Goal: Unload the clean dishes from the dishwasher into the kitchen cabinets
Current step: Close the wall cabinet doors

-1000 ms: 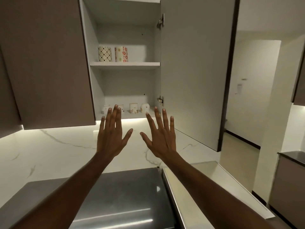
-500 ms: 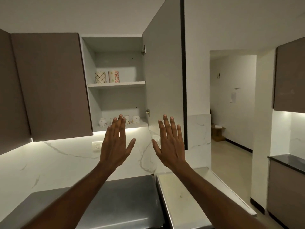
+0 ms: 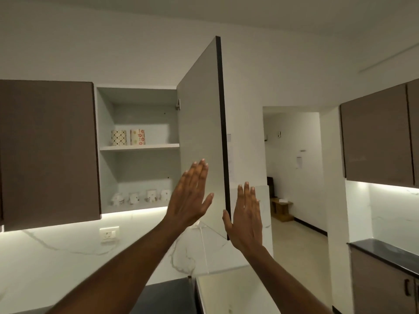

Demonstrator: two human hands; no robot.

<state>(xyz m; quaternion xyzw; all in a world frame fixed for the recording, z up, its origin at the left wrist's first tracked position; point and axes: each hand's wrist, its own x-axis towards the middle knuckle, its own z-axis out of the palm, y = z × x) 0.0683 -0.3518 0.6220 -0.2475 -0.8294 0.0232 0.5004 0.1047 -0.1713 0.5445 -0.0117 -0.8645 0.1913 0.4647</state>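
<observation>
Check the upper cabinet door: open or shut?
Open. The cabinet door stands swung out on its hinge, and both shelves show: two patterned canisters above, small white cups below.

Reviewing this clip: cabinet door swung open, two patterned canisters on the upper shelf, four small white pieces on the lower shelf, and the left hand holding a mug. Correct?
Not quite. The head view shows the left hand holding nothing, its fingers straight; the right hand is open too. The rest stands: the cabinet door is swung open, two patterned canisters sit on the upper shelf, and four small white pieces on the lower shelf.
</observation>
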